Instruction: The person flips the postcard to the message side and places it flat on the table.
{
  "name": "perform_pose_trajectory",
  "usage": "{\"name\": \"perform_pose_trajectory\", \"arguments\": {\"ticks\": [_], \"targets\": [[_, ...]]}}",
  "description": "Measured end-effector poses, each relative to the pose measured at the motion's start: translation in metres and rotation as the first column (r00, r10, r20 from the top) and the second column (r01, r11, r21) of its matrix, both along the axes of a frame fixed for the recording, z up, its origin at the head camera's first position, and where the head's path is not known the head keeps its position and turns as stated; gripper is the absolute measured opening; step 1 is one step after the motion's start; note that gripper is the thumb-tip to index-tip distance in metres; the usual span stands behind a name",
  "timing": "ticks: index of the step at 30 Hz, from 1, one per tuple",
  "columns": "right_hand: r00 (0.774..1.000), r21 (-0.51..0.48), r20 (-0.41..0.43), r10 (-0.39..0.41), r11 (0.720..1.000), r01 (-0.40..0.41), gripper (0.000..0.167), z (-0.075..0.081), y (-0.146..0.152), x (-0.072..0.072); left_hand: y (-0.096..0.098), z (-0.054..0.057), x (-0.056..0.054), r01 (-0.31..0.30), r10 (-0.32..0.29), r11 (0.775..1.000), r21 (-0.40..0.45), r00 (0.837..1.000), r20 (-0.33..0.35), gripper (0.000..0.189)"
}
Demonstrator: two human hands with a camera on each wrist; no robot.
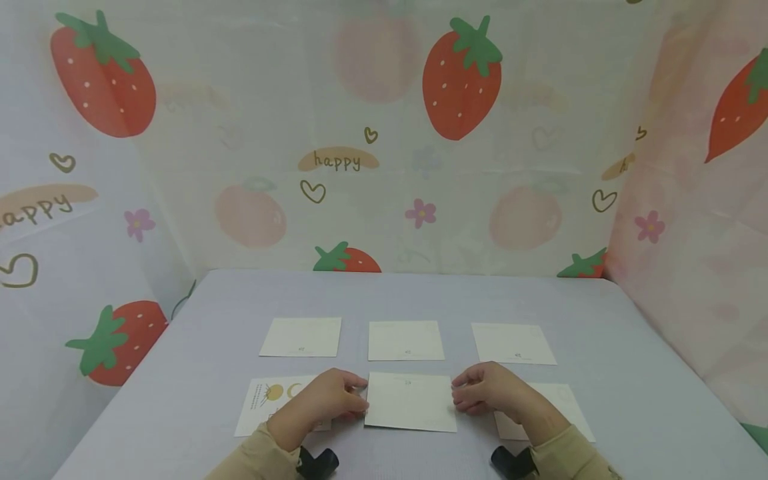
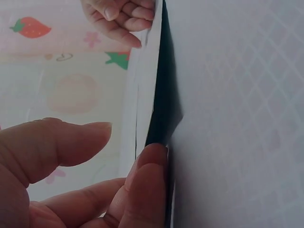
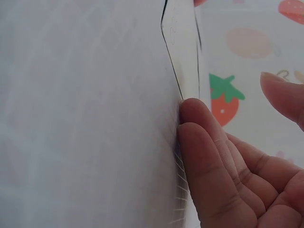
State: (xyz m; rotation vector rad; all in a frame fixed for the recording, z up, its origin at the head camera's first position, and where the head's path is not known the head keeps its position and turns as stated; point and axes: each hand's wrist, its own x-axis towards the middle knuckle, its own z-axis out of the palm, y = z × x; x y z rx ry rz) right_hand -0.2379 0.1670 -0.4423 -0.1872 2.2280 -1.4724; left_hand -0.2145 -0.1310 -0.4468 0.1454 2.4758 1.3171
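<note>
A cream card [image 1: 410,403] lies in the middle of the front row, a small mark near its far edge. At its left edge is my left hand [image 1: 327,400], fingertips right at the card; in the left wrist view the thumb [image 2: 90,140] stands apart from it. There the card's edge [image 2: 151,80] is a little raised, with a dark gap below. My right hand [image 1: 501,397] is at the card's right side. The right wrist view shows its fingertips [image 3: 197,111] at the card's corner and its thumb [image 3: 285,97] well away.
Under my left forearm lies a card with sun and moon drawings [image 1: 274,393]; another pale card [image 1: 561,400] is partly hidden by my right forearm. Behind stand three cream cards in a row: left [image 1: 301,335], middle [image 1: 405,339] and right [image 1: 513,341]. Strawberry-print curtains [image 1: 384,220] surround the white table [image 1: 420,293].
</note>
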Motion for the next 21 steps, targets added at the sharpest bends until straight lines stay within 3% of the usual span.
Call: {"name": "perform_pose_trajectory", "arguments": {"ticks": [4, 14, 21], "targets": [[1.000, -0.011, 0.002, 0.007, 1.000, -0.007, 0.036, 0.0001, 0.0003, 0.0000, -0.0002, 0.0009, 0.0006, 0.002, -0.003, 1.000, 0.026, 1.000, 0.014, 0.041], [1.000, -0.027, 0.012, 0.017, 0.999, -0.017, 0.037, 0.0002, 0.0006, -0.0011, -0.0019, 0.0013, 0.0005, -0.019, 0.019, 1.000, 0.002, 1.000, 0.021, 0.038], [1.000, -0.007, 0.002, 0.014, 1.000, -0.014, 0.036, 0.0031, -0.0010, -0.0023, -0.0077, 0.0013, -0.0012, 0.012, -0.012, 1.000, 0.006, 1.000, 0.000, 0.037]]}}
